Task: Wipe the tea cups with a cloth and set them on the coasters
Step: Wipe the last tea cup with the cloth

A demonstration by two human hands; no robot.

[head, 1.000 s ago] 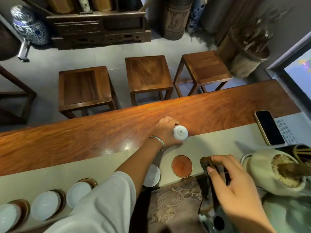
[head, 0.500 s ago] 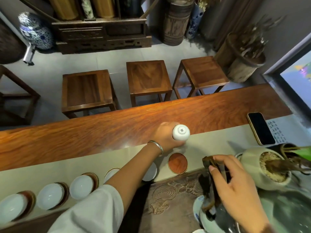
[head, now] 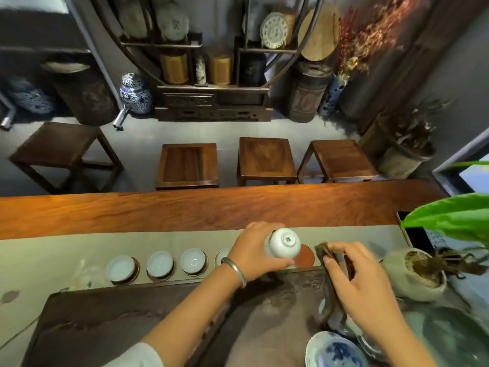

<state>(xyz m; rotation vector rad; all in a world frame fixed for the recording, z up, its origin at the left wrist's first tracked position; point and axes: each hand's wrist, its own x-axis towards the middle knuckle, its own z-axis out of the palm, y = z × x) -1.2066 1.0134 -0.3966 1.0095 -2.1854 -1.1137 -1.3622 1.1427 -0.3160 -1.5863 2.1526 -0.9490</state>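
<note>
A: Item, tea cup?
B: I see it gripped in the left hand, base toward camera, above the bare coaster near the runner's front edge.
A: Right hand?
B: Pinching the cloth.

A tea room or tea shop is indicated. A long polished wooden bench is covered by a pale runner, on which white tea cups are lined up on coasters. A dark carved tea tray is set at the near edge. Three square wooden stools are placed along the far side. Behind them, wrapped tea cakes, canisters and blue-and-white porcelain jars are displayed on a round-framed shelf.
</note>
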